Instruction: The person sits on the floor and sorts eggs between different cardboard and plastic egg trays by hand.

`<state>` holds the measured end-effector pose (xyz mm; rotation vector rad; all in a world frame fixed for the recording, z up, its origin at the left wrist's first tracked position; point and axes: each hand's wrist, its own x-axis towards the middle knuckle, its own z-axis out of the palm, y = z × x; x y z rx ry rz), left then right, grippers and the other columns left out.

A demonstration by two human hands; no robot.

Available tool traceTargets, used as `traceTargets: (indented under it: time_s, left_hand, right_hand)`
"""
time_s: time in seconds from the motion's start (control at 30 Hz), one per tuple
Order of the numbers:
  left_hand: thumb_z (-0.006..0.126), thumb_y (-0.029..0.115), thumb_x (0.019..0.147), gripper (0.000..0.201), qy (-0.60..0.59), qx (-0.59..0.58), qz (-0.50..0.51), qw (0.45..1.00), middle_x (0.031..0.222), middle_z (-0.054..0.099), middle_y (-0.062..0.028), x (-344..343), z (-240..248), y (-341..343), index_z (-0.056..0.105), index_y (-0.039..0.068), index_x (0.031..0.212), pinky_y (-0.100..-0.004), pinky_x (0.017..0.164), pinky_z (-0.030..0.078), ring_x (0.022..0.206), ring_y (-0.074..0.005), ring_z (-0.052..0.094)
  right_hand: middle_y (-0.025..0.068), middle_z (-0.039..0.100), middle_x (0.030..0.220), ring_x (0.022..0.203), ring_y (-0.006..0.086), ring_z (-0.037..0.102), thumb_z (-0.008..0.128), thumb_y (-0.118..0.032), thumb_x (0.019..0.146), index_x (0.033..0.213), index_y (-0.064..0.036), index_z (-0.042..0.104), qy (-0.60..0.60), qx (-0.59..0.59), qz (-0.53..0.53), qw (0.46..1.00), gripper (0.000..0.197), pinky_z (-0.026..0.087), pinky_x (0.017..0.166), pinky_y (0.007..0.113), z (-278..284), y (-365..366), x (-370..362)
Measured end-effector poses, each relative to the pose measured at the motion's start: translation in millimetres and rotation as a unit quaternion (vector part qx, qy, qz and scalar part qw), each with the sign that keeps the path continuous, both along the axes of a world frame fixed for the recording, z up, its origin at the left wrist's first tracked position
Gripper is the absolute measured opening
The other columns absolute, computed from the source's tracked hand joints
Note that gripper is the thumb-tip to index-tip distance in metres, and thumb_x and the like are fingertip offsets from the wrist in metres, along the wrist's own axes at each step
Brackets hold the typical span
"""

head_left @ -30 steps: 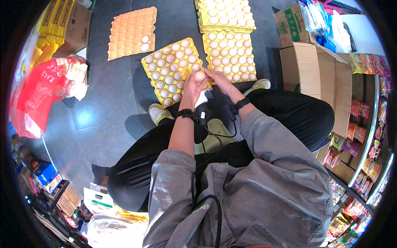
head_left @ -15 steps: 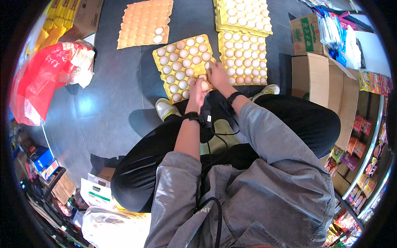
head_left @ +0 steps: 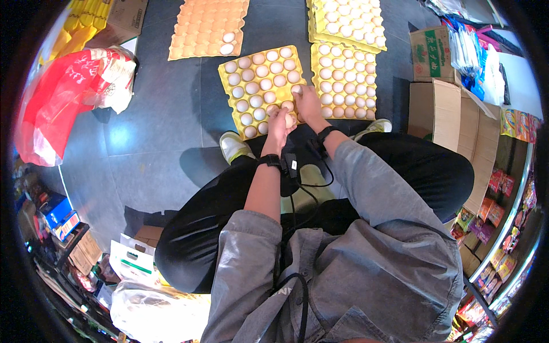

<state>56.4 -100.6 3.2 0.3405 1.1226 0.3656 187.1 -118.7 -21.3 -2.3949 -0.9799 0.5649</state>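
In front of my feet lies a yellow egg tray (head_left: 279, 92) with eggs in most of its cups. My left hand (head_left: 277, 130) is closed around a pale egg (head_left: 289, 121) over the tray's near edge. My right hand (head_left: 309, 105) reaches over the right edge, its fingertips closed on a white egg (head_left: 296, 89) at a cup there. Part of the tray's near right corner is hidden behind my hands. Beside it on the right is another yellow tray (head_left: 346, 84) filled with eggs.
Stacked yellow trays (head_left: 316, 39) of eggs stand farther back on the right. An orange tray (head_left: 201, 27) at the back holds two eggs. Cardboard boxes (head_left: 439, 114) stand to the right, a red bag (head_left: 57, 108) to the left. My shoes (head_left: 235, 147) flank the near trays.
The view has shifted slightly, so the trays appear a little farther right and higher. Both hands stay at the same part of the tray, each still on an egg.
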Motion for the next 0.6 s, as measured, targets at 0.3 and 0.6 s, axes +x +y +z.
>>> traceTargets:
  time_s: [0.3, 0.6]
  left_hand:
    - [0.060, 0.026, 0.091, 0.024, 0.020, 0.005, -0.031, 0.999, 0.089, 0.062, -0.0060, -0.5, -9.8, 3.0, 0.057, 0.008, 0.106, -0.0279, 0.057, 0.050, 0.077, -0.0157, 0.063]
    - [0.056, 0.028, 0.093, 0.022, 0.024, -0.016, -0.050, 0.998, 0.076, 0.060, -0.0064, 12.5, -5.2, 0.2, 0.053, 0.009, 0.105, -0.0235, 0.045, 0.044, 0.060, -0.0162, 0.060]
  right_hand:
    - [0.0058, 0.065, 0.087, 0.070, 0.0123, 0.059, 0.060, -0.023, 0.095, 0.111, -0.0017, 0.059, 0.638, 0.204, -0.204, 0.714, 0.027, 0.047, 0.063, 0.025, 4.6, -38.5, 25.1]
    - [0.0115, 0.054, 0.078, 0.063, 0.0188, 0.047, 0.050, -0.027, 0.090, 0.097, -0.0011, 0.054, 0.799, 0.214, -0.296, 0.478, 0.027, 0.040, 0.050, 0.024, 78.0, -54.5, 24.5]
